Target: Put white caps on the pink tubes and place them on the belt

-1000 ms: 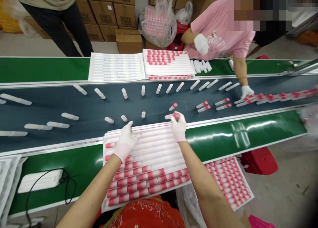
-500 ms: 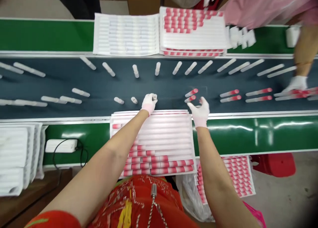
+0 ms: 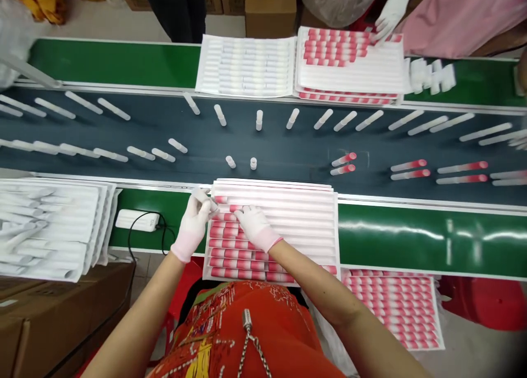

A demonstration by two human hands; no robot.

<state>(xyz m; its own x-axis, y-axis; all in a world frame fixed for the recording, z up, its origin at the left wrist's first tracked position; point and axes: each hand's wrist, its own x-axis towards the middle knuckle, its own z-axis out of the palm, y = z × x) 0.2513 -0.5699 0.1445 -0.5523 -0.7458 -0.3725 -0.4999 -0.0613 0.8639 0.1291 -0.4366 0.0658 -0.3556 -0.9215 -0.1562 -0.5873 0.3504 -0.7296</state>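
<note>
Both my hands wear white gloves with pink cuffs. My left hand (image 3: pixel 195 218) is at the left edge of a white ridged tray (image 3: pixel 304 224), fingers pinched together; what they hold is too small and blurred to name. Over the upper left part of this tray, my right hand (image 3: pixel 256 224) has its fingertips closed on a red-and-white tube (image 3: pixel 235 208) in one of the grooves. Rows of red-and-white tubes (image 3: pixel 230 254) fill the lower grooves, partly covered by my right hand and forearm.
A dark conveyor belt (image 3: pixel 296 147) carries white tubes (image 3: pixel 178 145) and red-ended tubes (image 3: pixel 343 169). Across it, a co-worker's gloved hand (image 3: pixel 390 17) touches another tray (image 3: pixel 349 76). A white power adapter (image 3: pixel 137 220) with a black cable and stacked trays (image 3: pixel 93 224) lie left.
Both my hands have moved from the belt to the tray's upper left part; my right hand has closed on a tube. The view has shifted left. A co-worker's gloved hand now reaches the far tray.
</note>
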